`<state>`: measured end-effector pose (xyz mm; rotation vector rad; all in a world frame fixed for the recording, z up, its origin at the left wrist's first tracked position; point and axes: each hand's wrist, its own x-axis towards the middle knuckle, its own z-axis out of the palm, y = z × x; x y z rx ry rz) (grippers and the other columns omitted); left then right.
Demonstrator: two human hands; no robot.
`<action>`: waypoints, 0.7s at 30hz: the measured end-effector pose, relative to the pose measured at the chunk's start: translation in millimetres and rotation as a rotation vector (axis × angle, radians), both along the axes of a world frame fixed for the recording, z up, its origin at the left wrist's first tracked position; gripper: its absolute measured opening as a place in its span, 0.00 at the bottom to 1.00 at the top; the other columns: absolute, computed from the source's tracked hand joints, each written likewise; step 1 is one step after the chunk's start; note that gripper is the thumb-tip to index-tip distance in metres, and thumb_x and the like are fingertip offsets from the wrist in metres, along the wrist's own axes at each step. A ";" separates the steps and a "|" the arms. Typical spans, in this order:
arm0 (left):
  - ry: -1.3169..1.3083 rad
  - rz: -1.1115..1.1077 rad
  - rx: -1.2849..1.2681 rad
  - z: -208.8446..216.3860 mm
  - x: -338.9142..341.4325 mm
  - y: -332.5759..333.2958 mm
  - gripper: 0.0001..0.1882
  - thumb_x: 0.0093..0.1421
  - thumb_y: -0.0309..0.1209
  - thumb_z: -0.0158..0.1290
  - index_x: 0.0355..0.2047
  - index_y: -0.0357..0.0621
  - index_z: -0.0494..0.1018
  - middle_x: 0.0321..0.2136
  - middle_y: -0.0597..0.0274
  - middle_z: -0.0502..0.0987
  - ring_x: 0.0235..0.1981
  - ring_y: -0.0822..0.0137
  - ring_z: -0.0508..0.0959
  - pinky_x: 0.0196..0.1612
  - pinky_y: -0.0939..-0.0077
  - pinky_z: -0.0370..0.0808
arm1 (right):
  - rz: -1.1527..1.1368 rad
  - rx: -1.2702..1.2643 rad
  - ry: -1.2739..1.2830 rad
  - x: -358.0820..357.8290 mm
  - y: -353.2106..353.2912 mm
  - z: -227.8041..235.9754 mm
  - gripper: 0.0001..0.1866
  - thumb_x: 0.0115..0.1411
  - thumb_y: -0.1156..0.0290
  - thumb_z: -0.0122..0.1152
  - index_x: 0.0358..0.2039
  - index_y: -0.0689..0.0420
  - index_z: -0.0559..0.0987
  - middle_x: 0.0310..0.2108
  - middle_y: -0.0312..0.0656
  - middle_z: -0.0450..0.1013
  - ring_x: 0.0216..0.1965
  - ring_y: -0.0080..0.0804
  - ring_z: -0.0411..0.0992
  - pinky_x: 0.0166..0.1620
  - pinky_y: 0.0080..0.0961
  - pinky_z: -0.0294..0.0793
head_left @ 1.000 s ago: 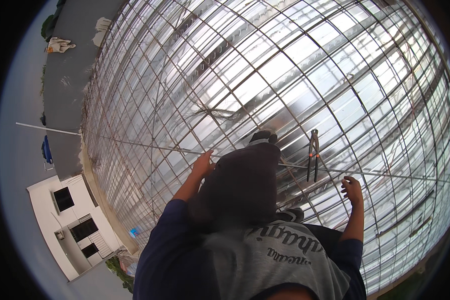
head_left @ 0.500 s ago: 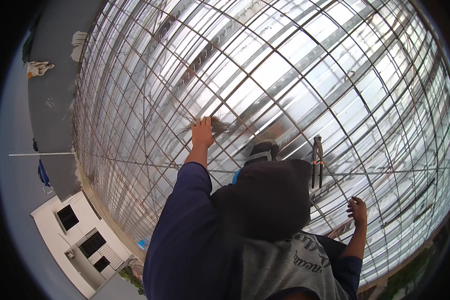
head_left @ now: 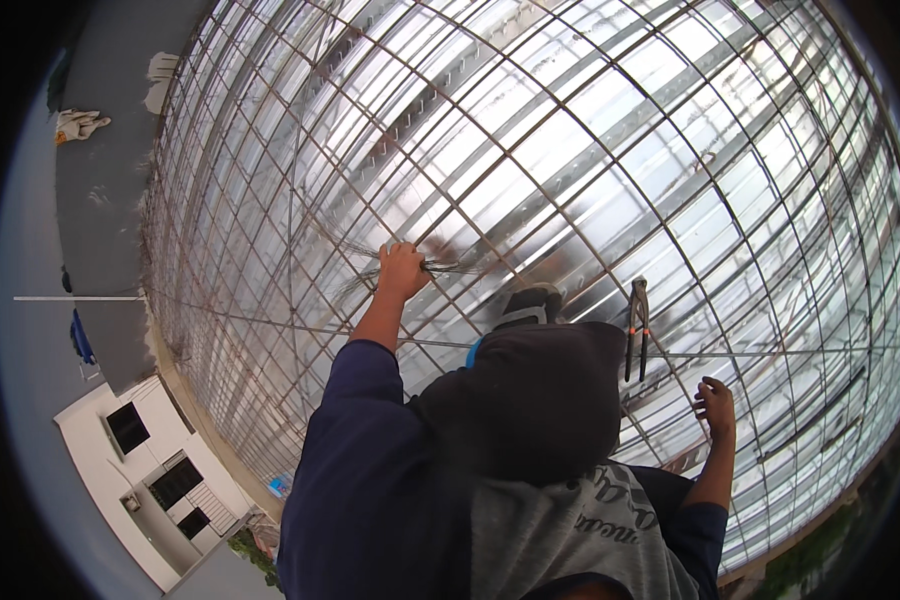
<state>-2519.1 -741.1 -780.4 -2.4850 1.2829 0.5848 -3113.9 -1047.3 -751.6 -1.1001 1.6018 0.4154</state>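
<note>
My left hand (head_left: 402, 270) is closed round a bundle of thin dark tie wires (head_left: 452, 267), whose loose ends fan out on both sides of the fist. It is just above the steel rebar mesh (head_left: 511, 152). Off to the right, my right hand (head_left: 714, 408) hangs over the mesh with its fingers loosely curled and apart, holding nothing I can see. Between the two hands, a pair of pincers (head_left: 638, 328) with dark handles and orange marks rests on the bars, jaws pointing away from me.
Under the mesh lies shiny ribbed metal decking (head_left: 590, 200). My bent knee (head_left: 530, 400) and shoe (head_left: 530, 303) are between my arms. A grey wall (head_left: 110, 200) borders the left side, with a cloth (head_left: 80, 125) on it. Beyond stands a white building (head_left: 150, 470).
My left hand has drawn slightly toward me with the wires, which now stick out more clearly from the fist. My right hand has risen a little. The pincers still rest on the mesh.
</note>
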 end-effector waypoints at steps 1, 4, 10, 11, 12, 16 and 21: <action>0.107 0.084 0.041 5.4 7.5 -0.3 0.13 0.47 0.39 0.58 0.32 0.48 0.78 0.34 0.57 0.76 0.42 0.56 0.75 0.49 0.52 0.67 | 0.000 0.002 -0.014 -1.3 -1.5 -1.3 0.26 0.59 0.61 0.56 0.54 0.63 0.70 0.29 0.45 0.74 0.24 0.28 0.73 0.20 0.23 0.70; 0.296 0.210 0.035 35.4 20.6 -14.5 0.14 0.48 0.37 0.58 0.32 0.43 0.74 0.29 0.51 0.79 0.34 0.51 0.79 0.38 0.60 0.75 | 0.025 -0.022 -0.024 -6.7 -4.5 -5.1 0.25 0.60 0.61 0.56 0.54 0.63 0.70 0.28 0.44 0.74 0.23 0.27 0.73 0.21 0.23 0.70; 0.100 0.510 -0.168 101.4 43.3 -66.2 0.18 0.48 0.35 0.58 0.39 0.42 0.73 0.30 0.51 0.80 0.34 0.51 0.79 0.38 0.62 0.75 | 0.027 -0.095 -0.077 -4.3 -7.7 -1.1 0.26 0.59 0.60 0.56 0.53 0.63 0.71 0.29 0.44 0.74 0.23 0.27 0.72 0.22 0.22 0.71; 0.156 0.556 -0.196 92.7 52.9 -61.3 0.18 0.48 0.35 0.57 0.39 0.41 0.73 0.31 0.51 0.80 0.34 0.51 0.80 0.38 0.63 0.75 | 0.035 -0.103 -0.087 2.9 -8.0 -0.7 0.26 0.59 0.60 0.56 0.53 0.63 0.71 0.29 0.44 0.74 0.23 0.27 0.72 0.22 0.22 0.71; 0.213 0.602 -0.224 73.0 65.2 -47.8 0.18 0.48 0.35 0.56 0.39 0.40 0.73 0.31 0.50 0.80 0.34 0.52 0.80 0.38 0.63 0.75 | 0.048 -0.104 -0.095 8.6 -7.9 1.9 0.26 0.59 0.60 0.57 0.53 0.63 0.71 0.28 0.44 0.74 0.24 0.27 0.72 0.22 0.22 0.71; 0.289 0.640 -0.098 -12.2 69.1 -22.1 0.20 0.47 0.40 0.56 0.36 0.38 0.75 0.34 0.48 0.80 0.39 0.52 0.79 0.43 0.63 0.75 | 0.040 -0.091 -0.101 8.1 -4.3 2.0 0.26 0.59 0.60 0.57 0.53 0.64 0.71 0.28 0.44 0.74 0.24 0.26 0.71 0.22 0.22 0.70; 0.217 0.568 0.164 -39.7 24.7 -50.5 0.27 0.46 0.50 0.61 0.38 0.41 0.76 0.38 0.50 0.79 0.44 0.53 0.78 0.46 0.61 0.74 | -0.001 -0.086 -0.040 -6.8 2.8 12.6 0.25 0.59 0.61 0.57 0.53 0.64 0.71 0.28 0.43 0.73 0.23 0.25 0.71 0.22 0.22 0.69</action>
